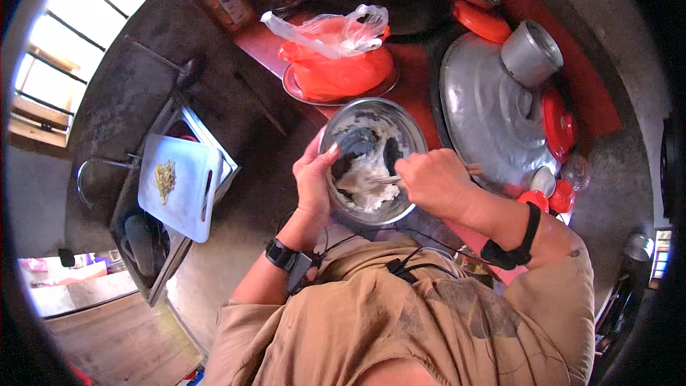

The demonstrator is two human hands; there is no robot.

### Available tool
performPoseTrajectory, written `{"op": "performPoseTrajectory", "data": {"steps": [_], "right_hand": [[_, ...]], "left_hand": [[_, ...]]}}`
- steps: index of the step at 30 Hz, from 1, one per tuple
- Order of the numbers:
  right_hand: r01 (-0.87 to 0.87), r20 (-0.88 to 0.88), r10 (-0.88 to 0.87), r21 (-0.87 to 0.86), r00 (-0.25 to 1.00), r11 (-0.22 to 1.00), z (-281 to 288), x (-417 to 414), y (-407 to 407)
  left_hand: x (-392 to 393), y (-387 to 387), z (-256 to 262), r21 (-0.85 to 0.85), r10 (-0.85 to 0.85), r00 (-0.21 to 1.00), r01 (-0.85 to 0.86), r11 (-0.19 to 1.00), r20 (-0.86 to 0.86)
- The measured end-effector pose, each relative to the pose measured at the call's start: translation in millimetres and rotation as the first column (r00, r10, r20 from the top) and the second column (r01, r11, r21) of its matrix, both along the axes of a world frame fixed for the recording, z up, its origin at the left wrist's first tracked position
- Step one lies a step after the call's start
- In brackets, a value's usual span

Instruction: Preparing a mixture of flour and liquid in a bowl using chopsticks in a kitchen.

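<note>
My left hand (313,182) grips the left side of a stainless steel bowl (419,142), its thumb over the rim. Inside the bowl lies a white, lumpy, flour-like mixture (367,187), some of it smeared up the wall. In my right hand (437,177) is what looks like a pair of wooden chopsticks (474,170), whose blurred lower ends reach into the mixture. The bowl is held in front of my body, near the red counter edge. Fingers of my left hand beneath the bowl are hidden.
Left, a white cutting board (185,214) with thin pale strips (165,181) lies across a sink (161,289) beside a faucet (83,179). Ahead, a red plastic bag (337,78) rests on a plate. Right, a large aluminium lid (477,107) bears a metal pot (528,59).
</note>
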State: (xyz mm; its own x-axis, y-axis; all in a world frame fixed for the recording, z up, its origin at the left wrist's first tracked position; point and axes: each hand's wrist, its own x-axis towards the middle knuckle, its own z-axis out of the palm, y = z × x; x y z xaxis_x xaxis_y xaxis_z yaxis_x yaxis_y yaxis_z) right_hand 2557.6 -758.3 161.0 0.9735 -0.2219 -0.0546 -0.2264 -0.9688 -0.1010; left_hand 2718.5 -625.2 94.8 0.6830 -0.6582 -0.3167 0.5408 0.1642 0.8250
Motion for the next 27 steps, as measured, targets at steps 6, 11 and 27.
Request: {"op": "performPoseTrajectory", "data": {"steps": [6,11,27], "right_hand": [[0.226,0.099,-0.221,-0.035,0.97,0.974,-6,16,-59],[0.116,-0.179,-0.117,-0.016,0.977,0.993,-13,-1,-70],[0.408,-0.275,-0.531,0.901,0.801,0.148,-88,-16,-34]], "left_hand": [[6,4,5,0.035,-0.132,0.991,0.133,0.991,-0.025],[15,0,3,0.068,-0.052,0.998,0.054,0.996,-0.023],[-15,-9,-46,-0.067,-0.118,0.973,0.106,0.992,-0.2]]}}
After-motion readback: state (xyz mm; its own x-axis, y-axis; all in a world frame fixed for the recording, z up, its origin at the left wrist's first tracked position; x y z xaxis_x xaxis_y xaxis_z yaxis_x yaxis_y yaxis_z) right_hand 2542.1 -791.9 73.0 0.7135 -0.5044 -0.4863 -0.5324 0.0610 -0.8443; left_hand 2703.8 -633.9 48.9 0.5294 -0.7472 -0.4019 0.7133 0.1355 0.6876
